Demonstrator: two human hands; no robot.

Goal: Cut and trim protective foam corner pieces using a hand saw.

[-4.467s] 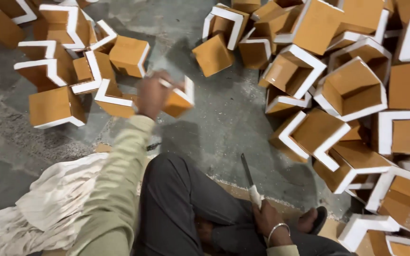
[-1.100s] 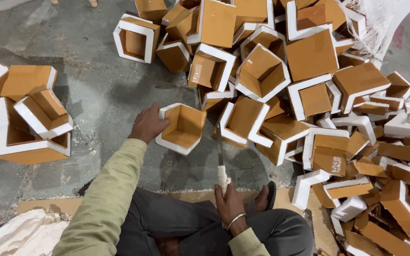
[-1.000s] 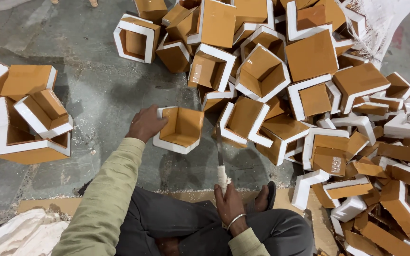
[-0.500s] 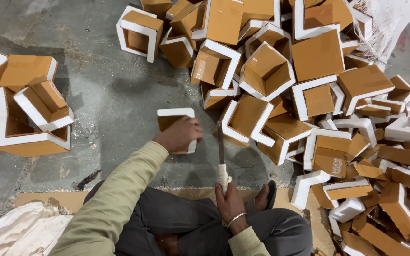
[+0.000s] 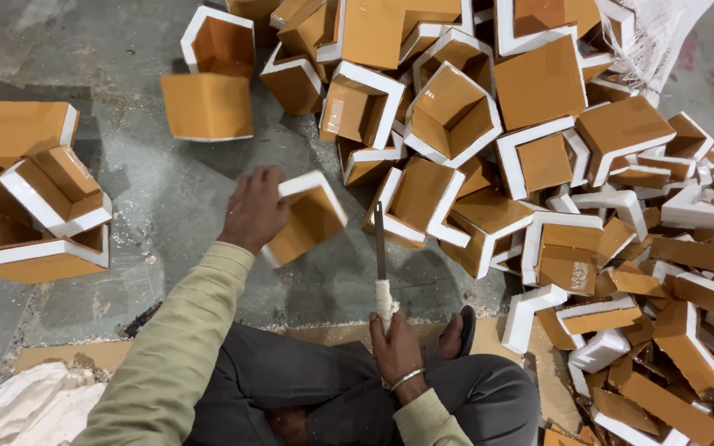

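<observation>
— Status of left hand (image 5: pixel 251 211)?
— Grip closed around one orange open box (image 5: pixel 307 216) with white edges, held tilted above the concrete floor (image 5: pixel 167 190), between both heaps.
— Right hand (image 5: pixel 396 347)?
— Grip closed on the wrapped handle of a knife (image 5: pixel 381 264), blade pointing toward the large box pile (image 5: pixel 555 165) along the floor's right side.

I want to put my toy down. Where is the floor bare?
Bare grey floor lies between the small stack of boxes at the left and the big heap at the right, around the left hand holding a box. The right side is crowded with boxes.
</observation>
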